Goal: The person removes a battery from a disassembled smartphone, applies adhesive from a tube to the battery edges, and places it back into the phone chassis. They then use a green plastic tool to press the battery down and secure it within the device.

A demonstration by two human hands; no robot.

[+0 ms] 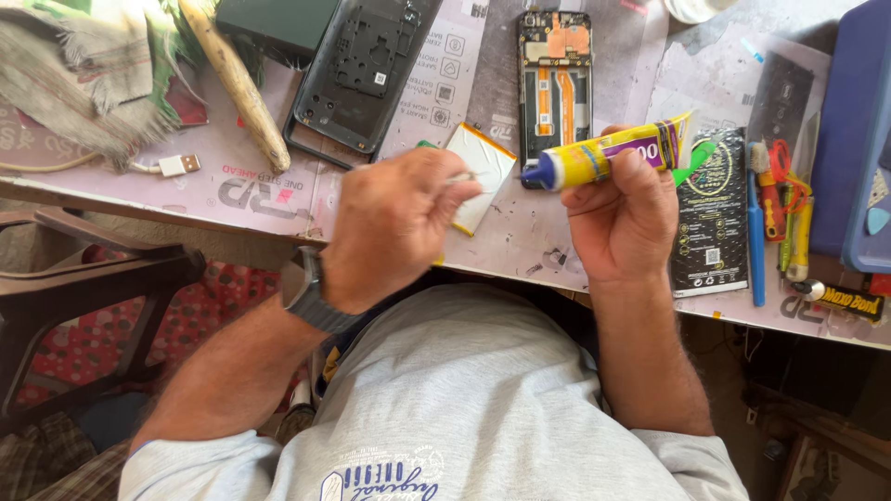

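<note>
**Two hands, one glue tube, a phone laid open**

Two bare hands are raised over the near edge of the worktable (557, 250). The right hand (622, 218) is wrapped around a yellow glue tube (608, 156), its blue nozzle aimed left. The left hand (390, 232), a dark watch (311, 295) on its wrist, is curled and blurred; something thin seems pinched at its fingertips, though what it is cannot be told. Just beyond the left hand a white phone battery (483, 172) lies flat. Farther off, an opened phone body (555, 74) and a dark back cover (362, 70) rest side by side. For a clean result, the tube should probably be squeezed gently, with the nozzle kept near the spot being glued.
</note>
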